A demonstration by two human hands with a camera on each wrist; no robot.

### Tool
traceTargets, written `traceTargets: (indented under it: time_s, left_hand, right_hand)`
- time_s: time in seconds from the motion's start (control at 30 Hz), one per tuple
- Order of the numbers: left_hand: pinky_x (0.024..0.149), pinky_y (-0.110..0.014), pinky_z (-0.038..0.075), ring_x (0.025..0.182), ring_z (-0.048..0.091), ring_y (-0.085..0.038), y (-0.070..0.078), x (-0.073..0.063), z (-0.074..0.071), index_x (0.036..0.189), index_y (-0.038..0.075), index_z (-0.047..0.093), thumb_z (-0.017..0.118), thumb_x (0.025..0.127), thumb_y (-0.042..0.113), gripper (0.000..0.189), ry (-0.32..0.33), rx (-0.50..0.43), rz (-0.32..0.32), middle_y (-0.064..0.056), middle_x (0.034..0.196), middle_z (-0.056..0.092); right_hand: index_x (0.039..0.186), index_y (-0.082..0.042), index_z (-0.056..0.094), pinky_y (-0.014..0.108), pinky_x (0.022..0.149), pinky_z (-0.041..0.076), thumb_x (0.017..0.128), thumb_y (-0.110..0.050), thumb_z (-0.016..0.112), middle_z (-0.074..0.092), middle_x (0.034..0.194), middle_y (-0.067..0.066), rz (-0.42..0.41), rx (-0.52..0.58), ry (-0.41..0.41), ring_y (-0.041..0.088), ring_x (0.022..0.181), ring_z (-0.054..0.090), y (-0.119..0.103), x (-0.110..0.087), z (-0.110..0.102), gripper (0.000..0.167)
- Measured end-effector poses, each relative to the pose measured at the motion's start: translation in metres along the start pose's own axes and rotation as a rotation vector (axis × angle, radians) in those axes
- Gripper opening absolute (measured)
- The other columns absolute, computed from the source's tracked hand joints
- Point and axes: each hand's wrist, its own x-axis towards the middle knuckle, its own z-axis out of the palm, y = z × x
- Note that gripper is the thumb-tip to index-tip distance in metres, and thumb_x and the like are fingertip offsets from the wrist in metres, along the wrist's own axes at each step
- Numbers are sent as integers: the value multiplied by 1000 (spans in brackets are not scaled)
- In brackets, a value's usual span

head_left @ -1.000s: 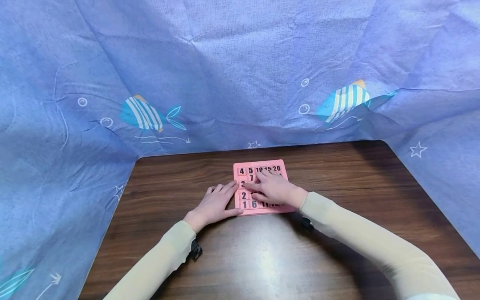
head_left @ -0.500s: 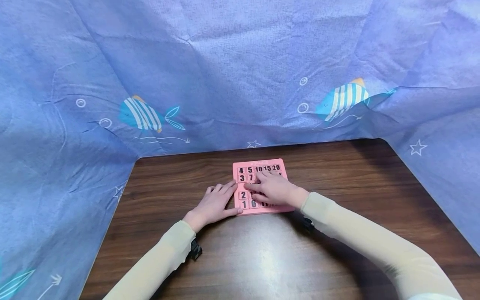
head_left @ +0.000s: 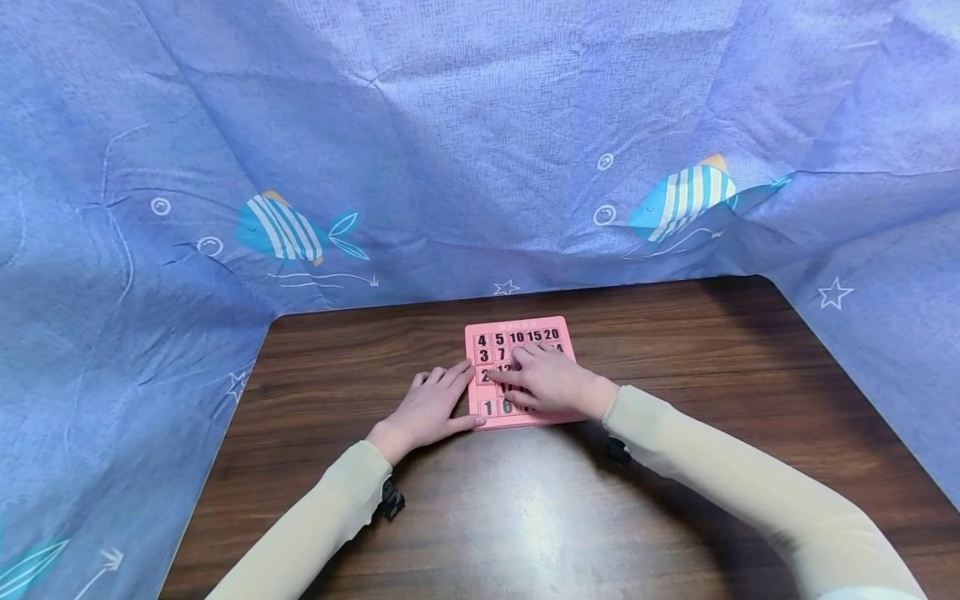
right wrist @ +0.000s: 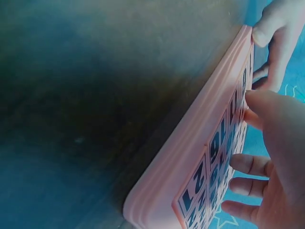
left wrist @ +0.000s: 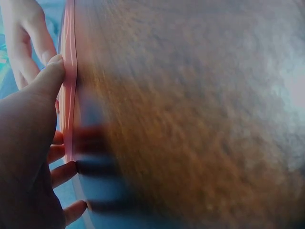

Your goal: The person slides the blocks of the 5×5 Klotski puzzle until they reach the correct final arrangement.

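A pink number slide puzzle [head_left: 519, 325] lies flat on the wooden table. Its left column reads 4, 3, 2, a bare slot, then 1 at the near end. My left hand [head_left: 422, 414] steadies the puzzle's left side: fingertips touch the left edge and the thumb rests at the near left corner. Over the board, my right hand [head_left: 551, 379] reaches in from the right, its extended index fingertip touching the 2 tile [head_left: 484, 376]. The right hand covers much of the middle and right tiles. In the right wrist view, the 21 tile [right wrist: 192, 188] shows at the near right corner.
The dark wood-grain table [head_left: 360, 350] has rounded far corners. A blue fabric curtain [head_left: 480, 125] with printed fish stands behind it and along both sides. Black straps with small devices [head_left: 392, 500] sit at the wrists.
The 3 tile slid up to sit under the 4, then the 2 tile slid up below it. My right index finger followed them; the left hand stayed in place.
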Motion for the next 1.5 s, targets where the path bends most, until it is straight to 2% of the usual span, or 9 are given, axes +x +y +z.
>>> traceTargets:
  time_s: [0.17,0.4,0.57,0.7,0.87,0.97,1.1,1.27,1.5]
  left_hand:
    - [110,-55,34,144,41,-32,1,1,0,164,10,33,57,99,66,90,-4,1,-6,-9,170,30]
    - [109,-55,34,144,42,-32,0,0,0,163,8,35,58,99,63,87,10,-6,5,-11,169,31]
    - [108,-55,34,143,42,-32,0,-1,0,163,8,35,59,99,63,88,15,-2,5,-11,169,31]
    - [108,-55,35,142,42,-32,-1,0,2,163,8,35,59,99,63,88,18,-5,1,-11,169,32]
    - [110,-55,34,143,41,-31,-1,2,4,165,10,31,56,99,66,89,-4,5,-8,-8,171,29]
    - [111,-56,33,144,41,-31,-1,1,3,165,11,30,55,99,67,90,-11,1,-15,-7,171,28]
    - [111,-56,33,144,41,-31,0,1,3,165,12,31,56,98,67,90,-8,-4,-20,-8,171,28]
    - [112,-57,32,145,40,-31,-1,1,3,166,13,29,55,98,68,91,-12,4,-16,-7,172,27]
    - [111,-57,33,144,41,-32,-2,1,4,166,12,30,56,98,67,91,-3,5,-3,-8,171,27]
  right_hand:
    - [151,-29,59,57,99,47,105,-44,57,56,105,8,27,6,-39,29,107,55,2,5,-2,48]
    - [142,-28,67,48,90,50,104,-40,59,60,104,5,-130,11,54,24,99,57,-12,-11,-2,41]
    - [142,-30,67,47,95,50,104,-41,59,60,108,3,-197,34,48,22,103,57,-19,-21,-4,40]
    - [144,-30,65,50,99,49,105,-41,59,59,108,3,-169,44,32,23,104,57,-18,-23,-4,41]
    - [145,-32,64,50,94,48,104,-41,59,58,106,4,-93,10,40,23,102,56,-12,-18,1,42]
    - [145,-32,64,49,91,48,103,-42,60,59,107,4,-77,-4,54,24,103,56,-9,-16,3,44]
    - [144,-30,65,48,88,48,104,-43,59,57,104,3,-100,17,64,23,99,54,-6,-22,2,43]
    - [139,-28,69,43,84,45,104,-40,60,54,97,0,-155,53,93,20,91,50,-2,-38,1,38]
    - [140,-26,69,41,84,46,102,-38,64,55,99,1,-193,51,131,19,90,50,-4,-48,2,40]
